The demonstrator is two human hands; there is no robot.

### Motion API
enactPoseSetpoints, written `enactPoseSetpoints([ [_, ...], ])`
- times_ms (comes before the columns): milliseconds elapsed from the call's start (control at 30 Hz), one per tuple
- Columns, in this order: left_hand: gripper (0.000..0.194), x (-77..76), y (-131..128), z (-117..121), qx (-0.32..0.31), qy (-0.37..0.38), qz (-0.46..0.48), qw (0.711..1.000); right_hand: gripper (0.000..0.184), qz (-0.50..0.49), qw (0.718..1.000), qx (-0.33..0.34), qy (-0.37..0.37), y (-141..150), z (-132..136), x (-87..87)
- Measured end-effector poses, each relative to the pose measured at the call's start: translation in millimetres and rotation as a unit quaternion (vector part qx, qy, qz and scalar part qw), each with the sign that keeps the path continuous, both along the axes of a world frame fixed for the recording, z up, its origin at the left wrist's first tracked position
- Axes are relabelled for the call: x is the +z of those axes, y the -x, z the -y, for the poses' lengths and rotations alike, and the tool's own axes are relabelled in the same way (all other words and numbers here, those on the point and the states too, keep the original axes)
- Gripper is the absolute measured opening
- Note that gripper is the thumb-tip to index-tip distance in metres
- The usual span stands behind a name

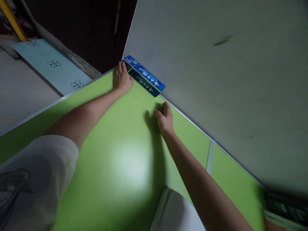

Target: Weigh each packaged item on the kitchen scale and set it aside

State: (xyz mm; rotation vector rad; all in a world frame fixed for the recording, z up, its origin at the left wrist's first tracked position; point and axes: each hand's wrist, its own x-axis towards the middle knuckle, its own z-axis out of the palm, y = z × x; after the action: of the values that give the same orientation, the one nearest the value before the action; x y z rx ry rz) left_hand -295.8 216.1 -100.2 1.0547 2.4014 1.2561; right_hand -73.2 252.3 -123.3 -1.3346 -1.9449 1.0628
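Note:
A long narrow blue piece with white lettering (150, 77) lies along the far corner of a bright green panel (115, 141). It shows one bright blue band and one darker band, and I cannot tell if it is a box or a folded label. My left hand (122, 78) rests with its fingers stretched out over the left end of this piece. Close to its right end, beside the panel's pale edge trim (187, 118), my right hand (165, 118) has its fingers curled and its thumb toward the panel. Whatever is between those fingers, if anything, is hidden.
A grey wall (216, 80) rises along the panel's right edge. Beyond the left edge lie a light blue patterned board (53, 64) and a yellow bar (13, 21). A pale strip (210, 157) crosses the green surface. Blurred dark items (286, 205) stand at lower right.

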Motion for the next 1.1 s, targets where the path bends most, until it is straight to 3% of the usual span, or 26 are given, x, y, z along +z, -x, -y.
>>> enactPoseSetpoints([
  [133, 0.067, 7.9, 16.6, -9.0, 0.057, 0.006, 0.012, 0.998, 0.069, -0.004, 0.996, 0.0, -0.093, 32.1, -15.9, -11.8],
  [267, 0.058, 9.8, 20.9, -14.9, 0.076, 0.005, 0.026, 0.997, 0.052, -0.017, 0.993, -0.004, -0.121, 41.1, -30.5, -14.5],
  [433, 0.027, 6.3, 26.5, -17.4, 0.1, -0.03, 0.03, 0.994, 0.048, -0.059, 0.991, -0.018, -0.116, 38.3, -38.3, -15.1],
  [600, 0.033, 1.8, 12.9, -6.4, 0.088, -0.04, 0.059, 0.994, 0.049, -0.094, 0.994, -0.012, -0.048, 26.1, -40.3, -8.9],
  [733, 0.036, -3.1, -21.3, 30.5, 0.049, -0.052, 0.061, 0.996, 0.053, -0.096, 0.995, 0.014, 0.034, -18.9, -19.8, 2.0],
  [833, 0.042, 2.3, -65.3, 70.5, -0.02, -0.068, 0.121, 0.99, 0.053, -0.095, 0.989, 0.029, 0.106, -71.5, 8.1, 18.6],
  [933, 0.055, 20.1, -120.0, 110.5, -0.077, -0.054, 0.186, 0.978, 0.055, -0.094, 0.985, 0.025, 0.141, -130.1, 41.1, 44.8],
  [1100, 0.063, 60.2, -198.1, 178.4, -0.171, -0.019, 0.235, 0.957, 0.061, -0.094, 0.989, -0.004, 0.11, -233.0, 115.3, 84.2],
])
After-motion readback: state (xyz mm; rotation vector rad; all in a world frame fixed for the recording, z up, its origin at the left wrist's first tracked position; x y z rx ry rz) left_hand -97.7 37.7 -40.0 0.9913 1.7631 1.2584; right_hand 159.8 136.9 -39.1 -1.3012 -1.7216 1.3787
